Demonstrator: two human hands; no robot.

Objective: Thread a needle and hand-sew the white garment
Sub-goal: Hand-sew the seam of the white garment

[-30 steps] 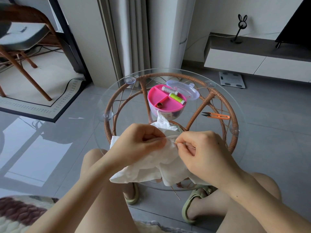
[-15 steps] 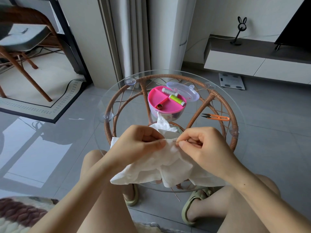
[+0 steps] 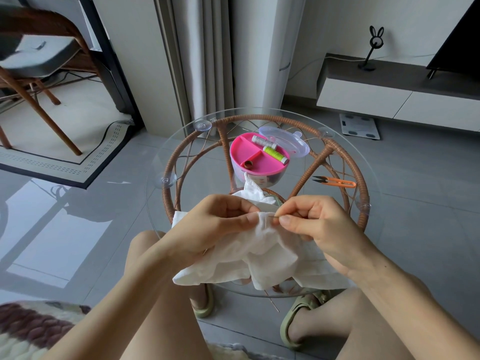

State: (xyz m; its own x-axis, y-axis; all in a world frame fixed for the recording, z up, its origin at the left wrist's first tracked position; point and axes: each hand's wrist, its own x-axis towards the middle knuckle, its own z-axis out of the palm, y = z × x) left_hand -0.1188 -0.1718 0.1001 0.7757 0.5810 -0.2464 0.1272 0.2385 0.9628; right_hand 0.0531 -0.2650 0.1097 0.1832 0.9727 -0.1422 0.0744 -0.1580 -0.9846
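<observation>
The white garment (image 3: 262, 253) lies crumpled over the near edge of a round glass table (image 3: 161, 162). My left hand (image 3: 210, 224) pinches a fold of the fabric between thumb and fingers. My right hand (image 3: 317, 227) pinches a thin needle (image 3: 273, 217) between thumb and forefinger, its tip at the fold right beside my left thumb. The thread is too fine to make out.
A pink sewing box (image 3: 257, 162) with grey and green thread spools stands mid-table, its clear lid (image 3: 288, 141) behind it. Orange thread snips (image 3: 335, 182) lie at the right. The rattan table base (image 3: 345, 162) shows through the glass. My knees and sandalled feet are beneath.
My right hand has moved left, bringing the needle closer to the fold that my left hand holds. The gap between the two hands has narrowed.
</observation>
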